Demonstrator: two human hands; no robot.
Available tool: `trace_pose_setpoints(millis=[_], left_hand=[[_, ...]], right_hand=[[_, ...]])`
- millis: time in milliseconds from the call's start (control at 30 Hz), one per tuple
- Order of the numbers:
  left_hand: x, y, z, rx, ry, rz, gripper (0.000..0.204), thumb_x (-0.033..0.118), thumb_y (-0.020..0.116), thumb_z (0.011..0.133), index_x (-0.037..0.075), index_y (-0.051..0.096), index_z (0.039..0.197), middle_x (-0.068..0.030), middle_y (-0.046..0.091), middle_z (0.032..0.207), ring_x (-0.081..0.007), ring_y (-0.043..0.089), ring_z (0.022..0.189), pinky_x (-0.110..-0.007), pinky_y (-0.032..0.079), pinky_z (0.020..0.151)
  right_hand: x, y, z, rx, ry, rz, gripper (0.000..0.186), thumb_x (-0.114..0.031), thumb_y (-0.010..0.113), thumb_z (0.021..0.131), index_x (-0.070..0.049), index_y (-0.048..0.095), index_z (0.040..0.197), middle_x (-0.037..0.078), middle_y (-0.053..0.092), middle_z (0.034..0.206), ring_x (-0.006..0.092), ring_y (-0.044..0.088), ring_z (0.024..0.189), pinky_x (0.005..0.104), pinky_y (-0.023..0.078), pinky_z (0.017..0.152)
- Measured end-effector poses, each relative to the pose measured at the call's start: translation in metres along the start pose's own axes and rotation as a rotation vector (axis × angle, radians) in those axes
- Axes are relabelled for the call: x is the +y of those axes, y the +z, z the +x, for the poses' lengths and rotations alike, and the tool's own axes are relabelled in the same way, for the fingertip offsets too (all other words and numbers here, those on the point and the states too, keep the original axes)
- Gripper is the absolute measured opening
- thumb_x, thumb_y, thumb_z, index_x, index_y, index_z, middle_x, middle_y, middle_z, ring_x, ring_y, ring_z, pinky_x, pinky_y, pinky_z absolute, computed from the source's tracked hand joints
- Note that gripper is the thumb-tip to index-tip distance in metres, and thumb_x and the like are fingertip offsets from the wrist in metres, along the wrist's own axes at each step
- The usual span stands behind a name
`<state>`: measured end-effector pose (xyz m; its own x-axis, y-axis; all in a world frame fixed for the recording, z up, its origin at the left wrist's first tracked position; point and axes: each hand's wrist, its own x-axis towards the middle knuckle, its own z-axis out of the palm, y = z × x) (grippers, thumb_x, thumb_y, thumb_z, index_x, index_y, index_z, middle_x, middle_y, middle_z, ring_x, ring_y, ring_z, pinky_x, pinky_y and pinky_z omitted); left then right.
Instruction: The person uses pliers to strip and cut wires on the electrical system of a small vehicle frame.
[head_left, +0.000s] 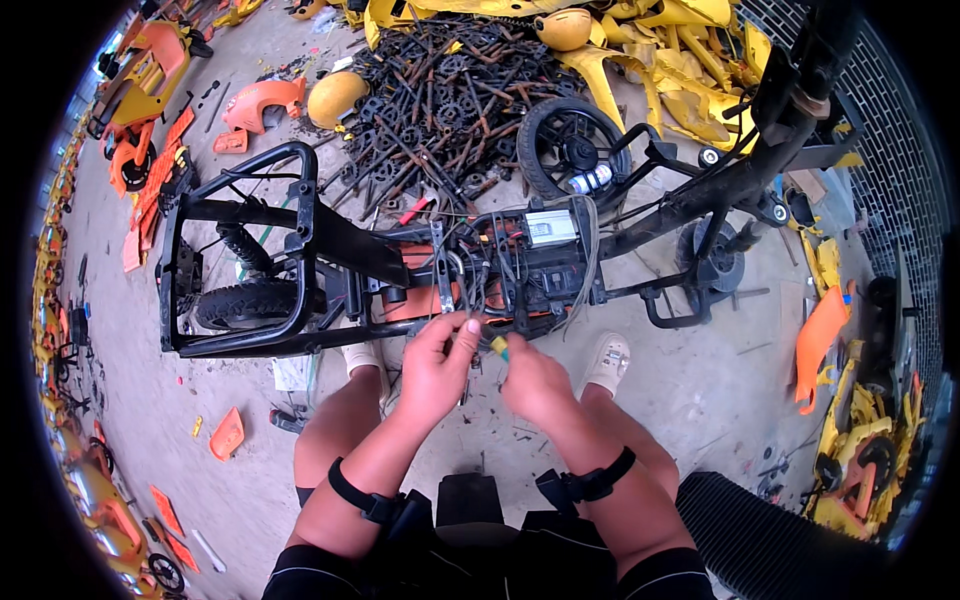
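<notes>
In front of me lies the black frame of a stripped scooter [350, 240], with wires and a silver controller box [551, 227] exposed at its middle. My left hand [437, 357] is closed at the frame's near side, thumb and fingers pinched where thin wires [466, 292] meet the fingertips. Beside it my right hand [537, 382] is closed around a small tool with a yellow-and-green handle [500, 347]; its working end is lost among the dark parts. A black cable bundle [590, 255] loops next to the controller box.
Rusty metal rods and sprockets [440, 110] are heaped beyond the frame, beside a loose wheel [545, 140]. Yellow plastic panels [690, 70] pile up at the far right. Orange panels [822, 345] lie on both sides. A black ribbed object [770, 545] stands near me at right.
</notes>
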<state>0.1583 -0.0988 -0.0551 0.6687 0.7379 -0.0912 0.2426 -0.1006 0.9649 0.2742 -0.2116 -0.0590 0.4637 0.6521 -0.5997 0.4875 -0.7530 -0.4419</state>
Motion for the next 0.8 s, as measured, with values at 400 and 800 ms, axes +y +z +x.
trace_pose_setpoints(millis=[400,800], left_hand=[[0.003,-0.006,0.016,-0.061,-0.343,-0.527,0.026,0.029,0.054,0.109,0.005,0.065,0.11,-0.0001,0.063,0.089,-0.0046,0.05,0.073,-0.022,0.041,0.063],[0.003,-0.003,0.033,0.133,-0.301,-1.127,0.024,0.025,0.043,0.111,0.006,0.056,0.116,-0.002,0.057,0.091,-0.0115,0.048,0.074,-0.027,0.039,0.064]], right_hand=[[0.02,-0.064,0.002,0.044,-0.147,1.296,0.054,-0.001,0.056,0.096,0.0,0.041,0.148,0.017,0.061,0.14,0.022,0.065,0.122,0.0207,0.042,0.054],[0.063,-0.089,-0.009,-0.201,-0.67,1.916,0.06,-0.008,0.054,0.097,-0.011,0.036,0.154,0.019,0.038,0.16,0.0329,0.047,0.141,0.0226,0.048,0.054]])
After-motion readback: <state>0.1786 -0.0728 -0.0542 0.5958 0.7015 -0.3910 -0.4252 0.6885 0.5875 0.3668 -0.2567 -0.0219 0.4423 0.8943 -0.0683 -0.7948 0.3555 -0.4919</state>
